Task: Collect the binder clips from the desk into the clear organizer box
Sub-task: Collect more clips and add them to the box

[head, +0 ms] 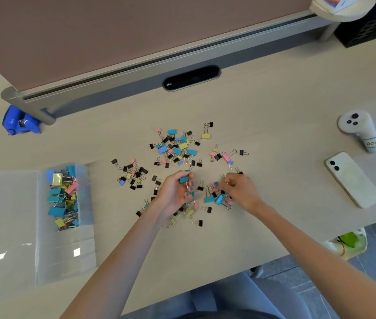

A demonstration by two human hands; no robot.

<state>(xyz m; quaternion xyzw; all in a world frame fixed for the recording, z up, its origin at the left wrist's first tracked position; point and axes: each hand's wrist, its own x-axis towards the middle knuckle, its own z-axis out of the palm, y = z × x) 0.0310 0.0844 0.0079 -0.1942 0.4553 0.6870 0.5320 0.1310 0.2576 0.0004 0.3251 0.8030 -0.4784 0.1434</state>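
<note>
Several small binder clips (177,147) in black, teal, blue, pink and yellow lie scattered across the middle of the desk, with a second cluster (131,173) further left. My left hand (175,192) is curled around a teal clip (184,179) and holds a few more in its palm. My right hand (239,188) pinches at a small clip among the clips lying by it. The clear organizer box (67,249) lies open at the left, one compartment filled with larger coloured clips (64,196).
A white phone (352,179) lies face down at the right, with a white controller (358,128) beyond it. A blue tape dispenser (20,122) sits at the far left by the partition. The desk's front edge runs close below my arms.
</note>
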